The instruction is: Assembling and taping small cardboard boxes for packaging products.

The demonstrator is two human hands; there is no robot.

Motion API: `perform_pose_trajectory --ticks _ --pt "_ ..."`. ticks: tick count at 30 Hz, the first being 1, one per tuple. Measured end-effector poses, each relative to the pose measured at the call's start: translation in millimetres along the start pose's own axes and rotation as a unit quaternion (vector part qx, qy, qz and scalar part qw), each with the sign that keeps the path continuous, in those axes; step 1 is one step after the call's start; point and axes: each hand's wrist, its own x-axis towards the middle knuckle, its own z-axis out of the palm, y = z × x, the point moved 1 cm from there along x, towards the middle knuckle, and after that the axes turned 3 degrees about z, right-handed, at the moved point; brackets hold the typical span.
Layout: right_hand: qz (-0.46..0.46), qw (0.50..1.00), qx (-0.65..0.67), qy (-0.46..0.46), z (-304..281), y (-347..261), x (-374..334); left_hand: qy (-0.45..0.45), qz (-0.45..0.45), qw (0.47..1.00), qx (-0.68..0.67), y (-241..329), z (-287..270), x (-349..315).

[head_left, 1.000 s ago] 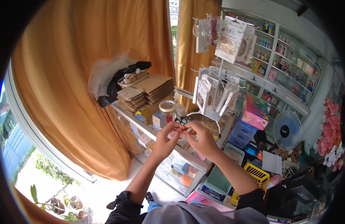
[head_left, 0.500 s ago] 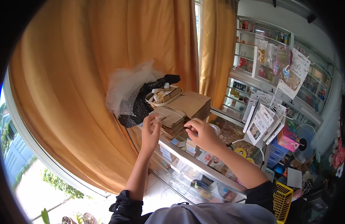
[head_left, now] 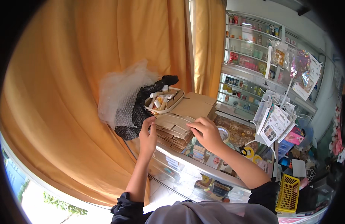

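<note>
A stack of flattened brown cardboard boxes (head_left: 171, 124) lies on the glass display counter, its layers uneven along the near side. My left hand (head_left: 147, 136) is at the stack's left edge, fingers raised and apart, gripping nothing that I can see. At the opposite edge, my right hand (head_left: 207, 135) has thumb and forefinger close together on the top cardboard; the other fingers are bent and partly hidden. Just behind the stack, an oval basket (head_left: 183, 98) holds several white-capped bottles and tubes. A larger brown carton (head_left: 196, 104) lies to its right.
Clear and black bubble wrap (head_left: 127, 100) is heaped against the orange curtain (head_left: 68, 93). Right of my hand are a tape roll (head_left: 223, 133), yellow rolls (head_left: 248, 152) and a rack of hanging packets (head_left: 275, 125). A yellow basket (head_left: 288, 192) stands at lower right; stocked shelves (head_left: 251, 48) line the back.
My right hand has come from beside the stack onto its right edge, its curled fingers reaching out. My left hand stays at the left edge. The view has shifted slightly to the right.
</note>
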Motion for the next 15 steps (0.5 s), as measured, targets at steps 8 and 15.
perform_pose_trajectory --ticks 8,15 --pt "0.001 0.996 0.038 0.082 -17 -6 6 -0.014 0.03 0.986 -0.163 33 18 -4" --pt "0.072 0.988 0.139 0.013 -12 -9 -11 -0.076 0.086 0.993 -0.028 59 54 -18"
